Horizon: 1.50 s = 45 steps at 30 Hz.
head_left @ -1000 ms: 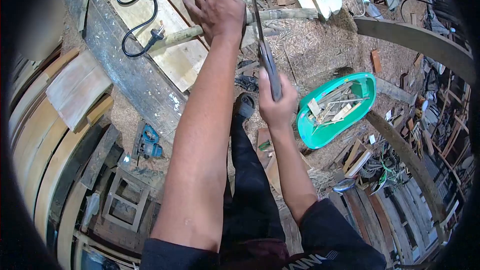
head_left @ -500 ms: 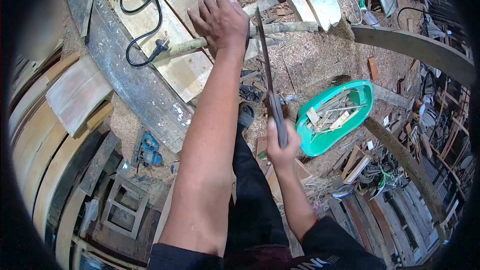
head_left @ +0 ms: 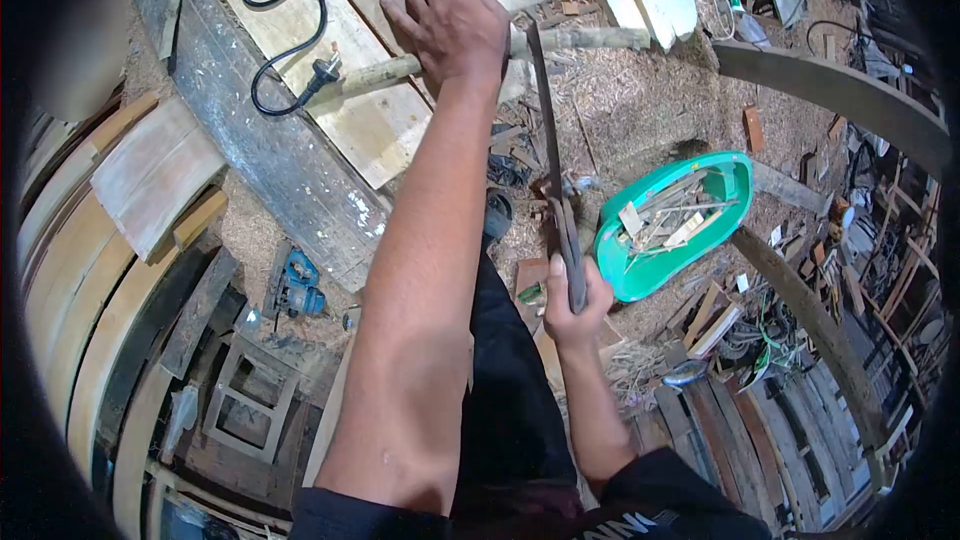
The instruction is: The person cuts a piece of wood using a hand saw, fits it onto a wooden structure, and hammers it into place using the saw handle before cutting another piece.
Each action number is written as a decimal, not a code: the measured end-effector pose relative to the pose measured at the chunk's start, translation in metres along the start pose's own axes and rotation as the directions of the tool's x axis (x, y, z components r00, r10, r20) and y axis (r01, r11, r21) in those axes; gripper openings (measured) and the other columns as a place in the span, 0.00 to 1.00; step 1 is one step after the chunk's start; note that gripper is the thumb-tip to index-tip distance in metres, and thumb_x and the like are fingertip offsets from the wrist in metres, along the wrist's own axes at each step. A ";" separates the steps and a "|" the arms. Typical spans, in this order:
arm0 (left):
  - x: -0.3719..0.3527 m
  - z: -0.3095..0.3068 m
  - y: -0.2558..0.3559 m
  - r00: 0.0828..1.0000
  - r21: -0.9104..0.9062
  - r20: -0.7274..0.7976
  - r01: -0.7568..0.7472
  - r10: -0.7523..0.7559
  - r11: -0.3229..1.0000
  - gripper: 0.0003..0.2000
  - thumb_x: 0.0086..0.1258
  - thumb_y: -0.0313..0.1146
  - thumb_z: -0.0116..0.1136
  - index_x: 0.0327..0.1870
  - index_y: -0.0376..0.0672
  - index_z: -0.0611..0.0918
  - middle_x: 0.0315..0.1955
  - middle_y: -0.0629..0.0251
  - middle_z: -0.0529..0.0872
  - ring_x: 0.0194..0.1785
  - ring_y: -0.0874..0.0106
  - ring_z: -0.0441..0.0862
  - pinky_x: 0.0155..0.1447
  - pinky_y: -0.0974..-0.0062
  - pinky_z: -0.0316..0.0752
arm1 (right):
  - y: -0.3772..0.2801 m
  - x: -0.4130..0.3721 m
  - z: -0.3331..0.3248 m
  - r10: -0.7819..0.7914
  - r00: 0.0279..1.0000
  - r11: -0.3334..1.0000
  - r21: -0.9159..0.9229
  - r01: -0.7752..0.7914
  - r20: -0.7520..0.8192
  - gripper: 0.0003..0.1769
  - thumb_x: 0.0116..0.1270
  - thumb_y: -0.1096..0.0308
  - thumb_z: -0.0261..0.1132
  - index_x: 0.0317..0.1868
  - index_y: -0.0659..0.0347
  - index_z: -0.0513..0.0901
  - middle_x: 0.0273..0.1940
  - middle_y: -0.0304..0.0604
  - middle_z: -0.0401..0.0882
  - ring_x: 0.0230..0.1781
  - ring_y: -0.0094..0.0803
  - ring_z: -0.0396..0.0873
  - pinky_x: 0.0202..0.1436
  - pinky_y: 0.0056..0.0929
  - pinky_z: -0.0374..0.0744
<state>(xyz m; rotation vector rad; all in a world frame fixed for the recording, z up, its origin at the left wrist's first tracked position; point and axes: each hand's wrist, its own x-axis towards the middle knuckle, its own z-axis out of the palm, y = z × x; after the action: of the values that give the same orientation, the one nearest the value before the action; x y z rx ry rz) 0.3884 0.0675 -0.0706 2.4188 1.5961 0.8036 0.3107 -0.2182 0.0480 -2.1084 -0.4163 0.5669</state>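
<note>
My left hand (head_left: 452, 28) lies with fingers stretched over a rough round pole (head_left: 372, 74), palm pressing it down on pale boards (head_left: 375, 145). My right hand (head_left: 578, 308) is wrapped around the handle of what looks like a handsaw (head_left: 551, 135), seen almost edge-on. Its narrow dark blade points away from me, and the far end crosses the pole just right of my left hand. Whether the teeth touch the wood is hard to see. A black cable with a plug (head_left: 325, 70) rests near the pole's left end.
A green tub (head_left: 640, 285) with wood scraps stands on the shavings to the right. A blue power tool (head_left: 302, 285) lies at lower left. Curved timbers (head_left: 840, 85) arch at the right, and stacked planks (head_left: 110, 310) fill the left side.
The handsaw and my right hand have drawn back slightly towards me, so less blade reaches beyond the pole. My left hand stays on the pole. The whole view has shifted a little.
</note>
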 end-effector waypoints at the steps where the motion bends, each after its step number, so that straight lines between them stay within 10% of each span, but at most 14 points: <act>1: 0.001 0.001 -0.001 1.000 -0.004 -0.010 -0.001 0.001 1.000 0.21 0.70 0.39 0.51 0.63 0.44 0.76 0.68 0.54 0.72 0.75 0.57 0.64 0.78 0.41 0.46 | -0.002 0.007 0.006 0.025 1.000 0.999 0.045 -0.025 -0.002 0.11 0.69 0.66 0.69 0.29 0.61 0.81 0.17 0.32 0.71 0.18 0.15 0.68 0.22 0.23 0.67; 45: -0.007 0.003 0.003 0.999 0.113 -0.040 0.026 -0.021 0.993 0.20 0.71 0.38 0.51 0.62 0.42 0.77 0.66 0.53 0.76 0.72 0.59 0.68 0.78 0.51 0.51 | -0.012 0.076 0.042 -0.015 1.000 0.998 0.067 0.017 -0.024 0.08 0.69 0.68 0.68 0.34 0.63 0.83 0.17 0.32 0.70 0.19 0.16 0.67 0.23 0.23 0.68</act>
<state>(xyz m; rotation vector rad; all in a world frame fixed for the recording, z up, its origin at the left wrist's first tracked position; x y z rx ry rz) 0.3903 0.0605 -0.0745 2.4706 1.7265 0.7799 0.3508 -0.1460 0.0188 -2.0443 -0.3951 0.5390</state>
